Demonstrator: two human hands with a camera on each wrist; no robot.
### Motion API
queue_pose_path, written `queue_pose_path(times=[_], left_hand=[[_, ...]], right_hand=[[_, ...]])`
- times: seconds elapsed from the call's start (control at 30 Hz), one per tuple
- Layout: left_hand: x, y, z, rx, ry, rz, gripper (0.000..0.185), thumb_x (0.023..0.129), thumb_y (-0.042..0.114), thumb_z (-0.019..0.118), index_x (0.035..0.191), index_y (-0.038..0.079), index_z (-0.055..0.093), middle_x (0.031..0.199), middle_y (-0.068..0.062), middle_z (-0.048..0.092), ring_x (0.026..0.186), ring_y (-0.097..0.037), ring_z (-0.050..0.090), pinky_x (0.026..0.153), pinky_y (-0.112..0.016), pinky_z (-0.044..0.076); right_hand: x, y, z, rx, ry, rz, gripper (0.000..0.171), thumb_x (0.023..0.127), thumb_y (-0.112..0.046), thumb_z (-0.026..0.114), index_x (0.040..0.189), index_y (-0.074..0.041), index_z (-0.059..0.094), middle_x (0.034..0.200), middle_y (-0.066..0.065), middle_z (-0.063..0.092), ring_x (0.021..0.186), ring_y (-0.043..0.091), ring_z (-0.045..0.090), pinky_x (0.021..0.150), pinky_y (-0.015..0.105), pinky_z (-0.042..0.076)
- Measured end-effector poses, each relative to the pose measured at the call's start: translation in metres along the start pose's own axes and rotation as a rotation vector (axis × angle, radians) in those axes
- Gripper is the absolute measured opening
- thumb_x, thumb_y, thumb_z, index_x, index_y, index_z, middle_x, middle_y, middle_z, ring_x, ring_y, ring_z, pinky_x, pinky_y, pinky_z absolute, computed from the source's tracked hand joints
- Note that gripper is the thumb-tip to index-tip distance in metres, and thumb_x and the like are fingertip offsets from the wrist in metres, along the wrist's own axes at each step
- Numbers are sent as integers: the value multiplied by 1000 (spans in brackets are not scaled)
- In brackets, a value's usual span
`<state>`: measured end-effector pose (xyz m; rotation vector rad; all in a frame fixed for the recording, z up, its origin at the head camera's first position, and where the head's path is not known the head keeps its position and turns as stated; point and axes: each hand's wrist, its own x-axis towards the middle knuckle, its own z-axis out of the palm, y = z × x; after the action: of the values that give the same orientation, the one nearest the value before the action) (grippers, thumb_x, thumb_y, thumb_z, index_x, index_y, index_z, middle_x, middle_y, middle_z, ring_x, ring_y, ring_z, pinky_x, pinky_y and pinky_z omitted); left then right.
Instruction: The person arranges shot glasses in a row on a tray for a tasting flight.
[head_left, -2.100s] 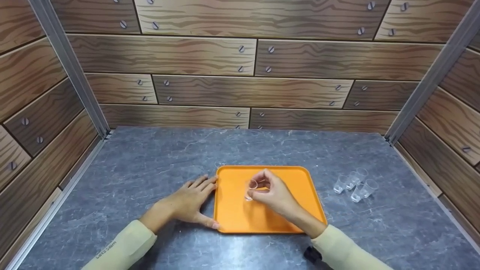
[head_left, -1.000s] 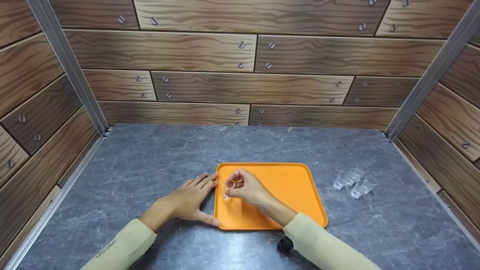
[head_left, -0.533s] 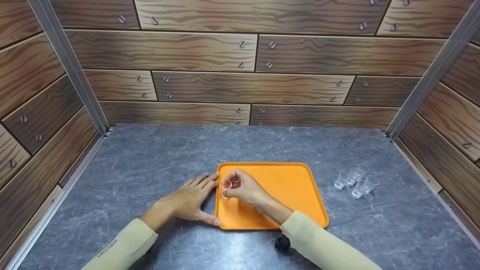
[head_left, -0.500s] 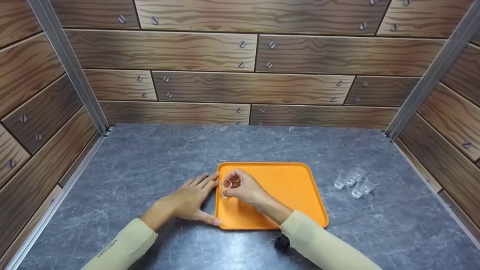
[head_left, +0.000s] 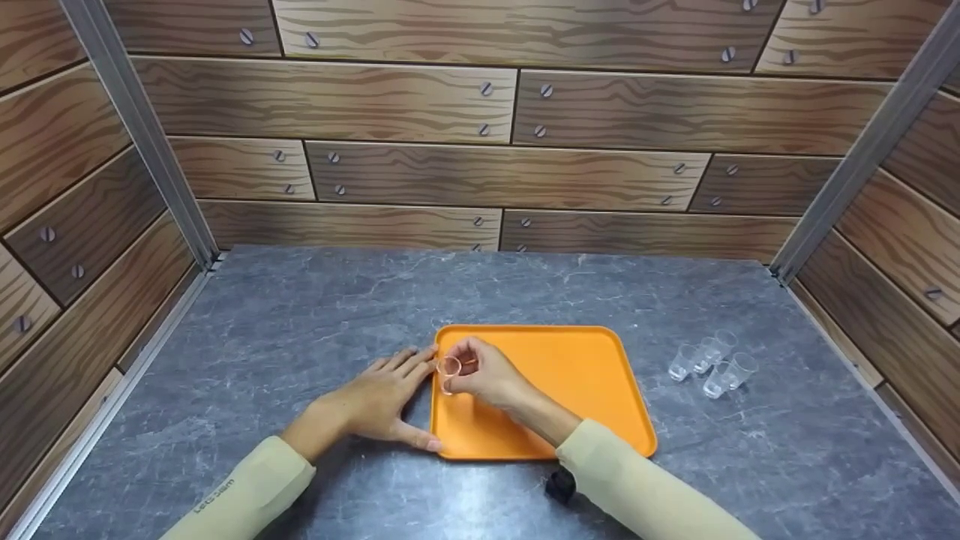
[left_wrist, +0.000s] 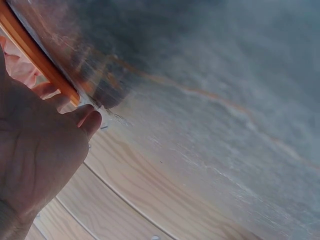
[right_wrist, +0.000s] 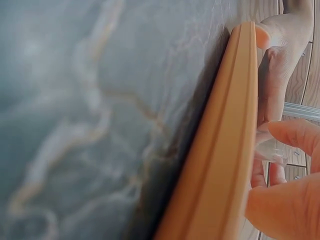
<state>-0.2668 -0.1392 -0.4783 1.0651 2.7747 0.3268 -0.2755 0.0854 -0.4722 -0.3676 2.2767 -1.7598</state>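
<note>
Brown wood-patterned planks (head_left: pixel 90 225) line the left side, meeting a grey metal post (head_left: pixel 142 127) at the far left corner of the marbled grey surface (head_left: pixel 300 300). From the near left comes a pale sleeve (head_left: pixel 244 487) with dark lettering, and beyond its cuff the left hand (head_left: pixel 371 405), its fingers extended and spread, their tips and the thumb touching the left edge of an orange tray (head_left: pixel 570 375). Just right of that edge, over the tray's left part, is a small clear cup (head_left: pixel 448 369), mouth up; whether its base touches the tray cannot be told. The right hand (head_left: pixel 495 379) pinches this cup from the right between thumb and curled fingers, with the other pale sleeve (head_left: pixel 652 484) reaching back toward the near right and a black object (head_left: pixel 561 486) beneath its cuff. Well to the right of the tray, directly on the surface, five more clear cups (head_left: pixel 716 380) sit close together, mouths up. A second metal post (head_left: pixel 862 150) and more planks (head_left: pixel 900 247) close the right side.
</note>
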Motion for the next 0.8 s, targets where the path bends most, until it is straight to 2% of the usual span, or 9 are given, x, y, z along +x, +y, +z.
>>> queue_pose_path(times=[0.3,0.5,0.8], left_hand=[[1,0,-1,19,-4,1,122,75,91,56,165,16,22,173,-6,11,156,-40,18,120,-63,24],[2,0,-2,20,-7,-7,124,75,92,55,166,15,21,173,-6,11,156,-40,18,120,-62,23],[2,-1,0,10,-1,-1,122,75,91,57,164,15,25,173,-5,12,156,-40,20,119,-64,24]], right_hand=[[-1,-1,-1,16,2,17,42,78,-1,80,114,0,58,107,10,62,96,17,60,79,24,52],[-5,-5,-7,7,4,21,52,80,-8,85,122,0,56,117,15,62,105,23,63,90,31,55],[-13,-4,-20,-6,14,27,54,83,-14,86,126,-1,56,130,18,60,122,32,60,103,41,51]])
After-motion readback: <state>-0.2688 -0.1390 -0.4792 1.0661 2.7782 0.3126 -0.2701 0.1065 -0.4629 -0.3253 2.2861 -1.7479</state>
